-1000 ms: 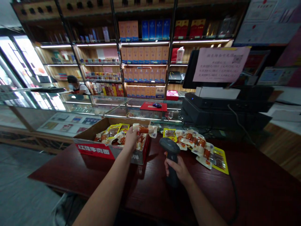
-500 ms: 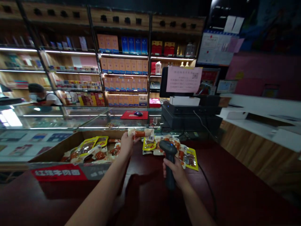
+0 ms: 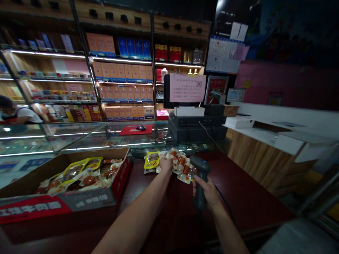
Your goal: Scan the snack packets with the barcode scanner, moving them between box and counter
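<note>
My left hand (image 3: 165,165) reaches to a pile of vacuum-packed snacks on the dark red table, its fingers closed on a clear-and-white snack packet (image 3: 162,155); its fingertips are partly hidden. Beside it in the pile lie a yellow-edged packet (image 3: 152,160) and packets with reddish-brown food (image 3: 181,161). My right hand (image 3: 208,190) grips the handle of a dark barcode scanner (image 3: 200,169), held upright just right of the pile, its head towards the packets. To the left stands an open cardboard box (image 3: 123,178) holding several similar packets.
A cable (image 3: 225,203) trails from the scanner across the table (image 3: 254,197). Behind are a glass counter (image 3: 87,135), a red mouse mat (image 3: 127,130) with a mouse, and a monitor bearing a pink notice (image 3: 186,88). A person (image 3: 23,114) leans at far left.
My left hand has moved from beside the box, right and down to the pile, with the packet. The scanner stays in my right hand. The view has turned right.
</note>
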`<act>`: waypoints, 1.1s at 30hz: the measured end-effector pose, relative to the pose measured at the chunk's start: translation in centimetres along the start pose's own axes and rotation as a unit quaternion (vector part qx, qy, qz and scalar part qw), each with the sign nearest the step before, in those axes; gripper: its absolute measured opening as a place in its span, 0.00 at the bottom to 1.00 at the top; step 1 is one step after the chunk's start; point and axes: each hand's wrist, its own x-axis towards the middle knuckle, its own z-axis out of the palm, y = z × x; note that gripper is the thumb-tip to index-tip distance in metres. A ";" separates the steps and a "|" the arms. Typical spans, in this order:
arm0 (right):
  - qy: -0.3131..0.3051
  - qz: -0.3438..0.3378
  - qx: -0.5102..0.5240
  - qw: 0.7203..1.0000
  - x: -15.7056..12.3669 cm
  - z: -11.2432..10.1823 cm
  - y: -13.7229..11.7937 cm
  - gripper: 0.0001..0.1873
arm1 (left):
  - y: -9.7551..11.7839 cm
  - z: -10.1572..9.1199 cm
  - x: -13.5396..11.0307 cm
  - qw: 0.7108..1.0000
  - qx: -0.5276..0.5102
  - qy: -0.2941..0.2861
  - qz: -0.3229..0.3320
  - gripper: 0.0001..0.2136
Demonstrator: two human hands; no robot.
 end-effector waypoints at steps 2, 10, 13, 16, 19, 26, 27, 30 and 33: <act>-0.005 -0.008 0.003 1.000 0.0 -0.2 -0.1 0.25 | -0.2 -0.2 -0.2 0.997 0.072 0.013 0.019 0.09; -0.014 -0.009 0.005 1.000 -0.2 0.3 0.0 0.23 | 0.5 -2.5 -0.7 0.967 0.194 0.090 0.136 0.14; -0.028 -0.002 -0.006 1.000 0.0 1.2 0.3 0.20 | 1.5 -3.8 -1.2 0.963 0.184 0.092 0.175 0.14; -0.048 0.006 -0.015 0.999 0.3 2.5 0.9 0.20 | 3.3 -6.0 -1.4 0.959 0.178 0.078 0.207 0.12; -0.074 0.019 -0.013 0.997 0.5 4.3 1.7 0.23 | 6.0 -9.7 -1.0 0.956 0.157 0.072 0.237 0.12; -0.140 0.028 -0.032 0.989 0.8 9.2 3.9 0.23 | 12.4 -22.2 3.8 0.957 0.162 0.099 0.217 0.05; -0.148 0.031 -0.035 0.988 0.9 9.9 4.2 0.22 | 12.9 -23.9 4.7 0.959 0.195 0.088 0.184 0.05; -0.170 0.037 -0.037 0.984 1.3 11.9 5.2 0.21 | 12.8 -27.5 6.8 0.960 0.266 0.055 0.066 0.08; -0.187 0.047 -0.038 0.981 1.7 13.2 6.3 0.23 | 11.2 -28.9 7.5 0.947 0.310 0.081 0.018 0.13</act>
